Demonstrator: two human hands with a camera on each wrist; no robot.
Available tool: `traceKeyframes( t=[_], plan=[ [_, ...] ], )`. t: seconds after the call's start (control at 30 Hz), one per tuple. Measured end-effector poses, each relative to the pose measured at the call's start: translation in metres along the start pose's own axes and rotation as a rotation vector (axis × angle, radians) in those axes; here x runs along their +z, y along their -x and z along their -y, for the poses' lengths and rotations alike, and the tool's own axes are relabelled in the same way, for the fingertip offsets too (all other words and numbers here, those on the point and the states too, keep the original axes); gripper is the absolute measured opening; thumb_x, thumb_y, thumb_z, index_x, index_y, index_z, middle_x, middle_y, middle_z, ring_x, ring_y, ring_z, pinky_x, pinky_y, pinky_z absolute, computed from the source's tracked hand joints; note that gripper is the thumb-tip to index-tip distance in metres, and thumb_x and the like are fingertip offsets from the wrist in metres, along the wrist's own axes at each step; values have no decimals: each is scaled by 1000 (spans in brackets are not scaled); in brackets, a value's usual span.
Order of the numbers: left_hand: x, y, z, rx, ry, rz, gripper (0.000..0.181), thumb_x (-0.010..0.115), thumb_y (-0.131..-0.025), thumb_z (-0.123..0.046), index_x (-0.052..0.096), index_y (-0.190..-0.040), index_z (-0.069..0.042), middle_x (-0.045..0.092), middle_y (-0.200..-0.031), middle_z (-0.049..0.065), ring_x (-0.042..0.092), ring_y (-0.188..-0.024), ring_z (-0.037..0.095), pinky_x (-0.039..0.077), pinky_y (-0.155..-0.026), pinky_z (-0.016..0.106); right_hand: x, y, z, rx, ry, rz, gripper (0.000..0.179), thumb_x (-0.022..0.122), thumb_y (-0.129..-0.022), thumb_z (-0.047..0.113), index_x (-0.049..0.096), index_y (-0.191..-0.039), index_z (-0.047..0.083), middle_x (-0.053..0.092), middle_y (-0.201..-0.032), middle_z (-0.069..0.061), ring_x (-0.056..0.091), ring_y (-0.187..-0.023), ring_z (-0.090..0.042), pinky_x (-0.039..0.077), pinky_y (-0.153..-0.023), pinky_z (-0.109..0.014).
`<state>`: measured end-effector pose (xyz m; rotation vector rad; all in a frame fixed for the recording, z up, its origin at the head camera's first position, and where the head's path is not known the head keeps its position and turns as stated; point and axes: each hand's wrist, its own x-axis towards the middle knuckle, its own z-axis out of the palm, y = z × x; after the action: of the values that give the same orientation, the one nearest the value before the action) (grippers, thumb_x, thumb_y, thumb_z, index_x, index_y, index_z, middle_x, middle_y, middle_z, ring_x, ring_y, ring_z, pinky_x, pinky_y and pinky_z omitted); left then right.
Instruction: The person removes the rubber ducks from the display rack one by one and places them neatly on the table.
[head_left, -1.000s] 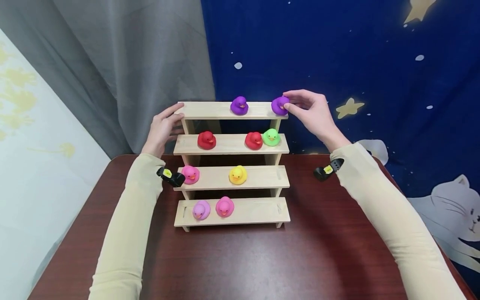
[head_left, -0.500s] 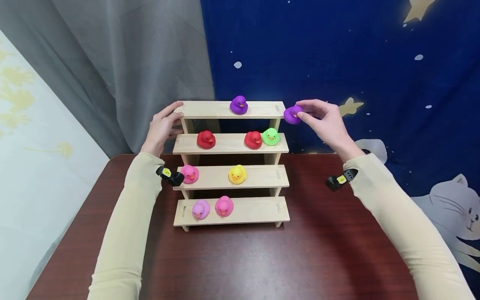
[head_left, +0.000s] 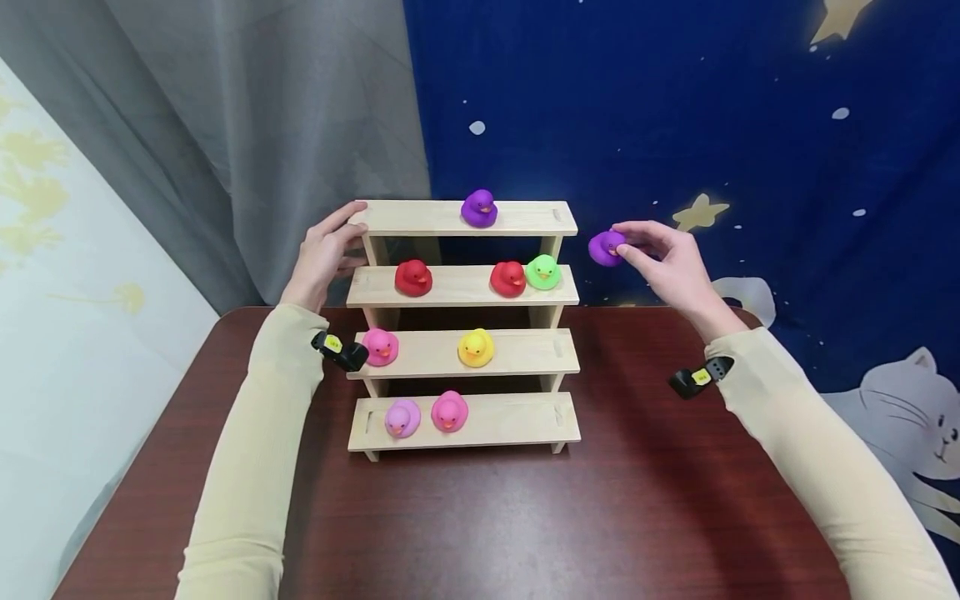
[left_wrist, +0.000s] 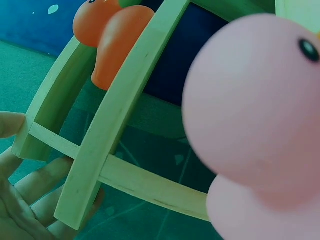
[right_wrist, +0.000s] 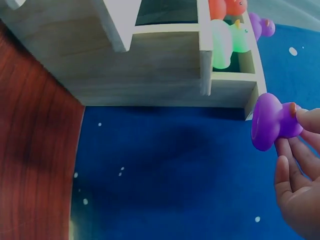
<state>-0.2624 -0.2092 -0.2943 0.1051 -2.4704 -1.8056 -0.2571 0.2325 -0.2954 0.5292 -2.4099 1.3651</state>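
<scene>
My right hand (head_left: 667, 262) pinches a purple rubber duck (head_left: 606, 248) between thumb and fingers, in the air just right of the stepped wooden shelf (head_left: 420, 218). In the right wrist view that duck (right_wrist: 270, 122) is tilted, its base facing left. At the shelf's upper left end, my left hand (head_left: 324, 258) grips the top board, thumb on its upper side. Another purple duck (head_left: 479, 208) sits on the top board. Below it stand two red ducks, one at left (head_left: 413, 278) and one at right (head_left: 507, 279), the latter beside a green duck (head_left: 543, 272).
On the third board are a pink duck (head_left: 381, 347) and a yellow duck (head_left: 476, 347). The lowest board bears a lilac duck (head_left: 402, 418) and a pink duck (head_left: 449, 412). The shelf stands on a dark wooden table (head_left: 480, 525), with a blue curtain (head_left: 637, 100) behind.
My right hand has lifted the purple duck off the top board's right end and carried it right and somewhat down. The left hand stays on the shelf.
</scene>
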Motion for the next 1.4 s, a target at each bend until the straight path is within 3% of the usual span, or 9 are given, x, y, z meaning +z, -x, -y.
traceKeyframes(
  t=[0.27,0.4,0.63,0.77,0.87,1.0,1.1,1.23,1.4],
  plan=[
    [0,0,-1,1,3,1,45,45,-100,-42,44,-145,-37,44,-145,8,51,-121,27,42,-100,46,1,9,-16,47,38,37,31,66,-94,18,66,-123,6,66,-113,-13,60,-92,-11,45,-80,-19],
    [-1,-1,-1,-5,5,8,46,46,-99,-43,44,-145,-37,44,-145,8,51,-121,27,41,-100,46,6,15,-27,68,50,54,30,66,-93,15,66,-123,7,66,-113,-16,59,-87,-15,44,-71,-19],
    [-2,-2,-2,-26,-1,12,46,48,-99,-43,43,-145,-41,46,-144,8,55,-117,26,42,-99,44,20,34,-35,97,46,110,29,62,-94,2,62,-122,-4,64,-111,-24,60,-85,-28,44,-66,-18],
    [-1,-2,-2,-34,-2,12,46,48,-99,-43,42,-145,-41,45,-145,8,56,-116,28,41,-99,44,27,48,-31,106,38,144,27,60,-92,-5,60,-119,-12,63,-105,-30,59,-80,-25,44,-66,-17],
    [-1,-1,-2,-31,-3,10,46,47,-99,-42,42,-145,-40,44,-145,8,56,-115,28,41,-99,44,34,54,-55,109,31,144,27,61,-92,-3,62,-119,-9,64,-103,-27,59,-79,-23,44,-66,-16],
    [-1,1,-1,-26,-4,6,46,48,-100,-40,42,-146,-39,44,-145,8,57,-114,27,42,-98,42,45,66,-94,138,20,155,28,63,-93,1,63,-120,-5,66,-106,-23,61,-86,-31,45,-69,-16],
    [-1,3,-3,-26,-13,4,46,47,-100,-39,41,-146,-39,44,-146,8,56,-115,27,42,-98,43,53,74,-104,159,-2,177,28,63,-92,-1,63,-119,-6,66,-108,-24,63,-90,-33,46,-72,-15],
    [-3,2,-7,-32,-45,39,47,43,-101,-40,38,-148,-39,41,-148,10,54,-119,33,39,-102,48,58,79,-111,166,-32,176,28,63,-91,-4,62,-119,-9,65,-109,-26,63,-95,-36,46,-75,-13],
    [-6,-2,-12,-65,-53,143,50,41,-102,-38,31,-151,-38,36,-151,12,50,-124,38,35,-105,50,58,82,-117,176,-4,175,27,62,-91,-5,62,-118,-10,64,-111,-26,63,-97,-38,45,-75,-13]
  ],
)
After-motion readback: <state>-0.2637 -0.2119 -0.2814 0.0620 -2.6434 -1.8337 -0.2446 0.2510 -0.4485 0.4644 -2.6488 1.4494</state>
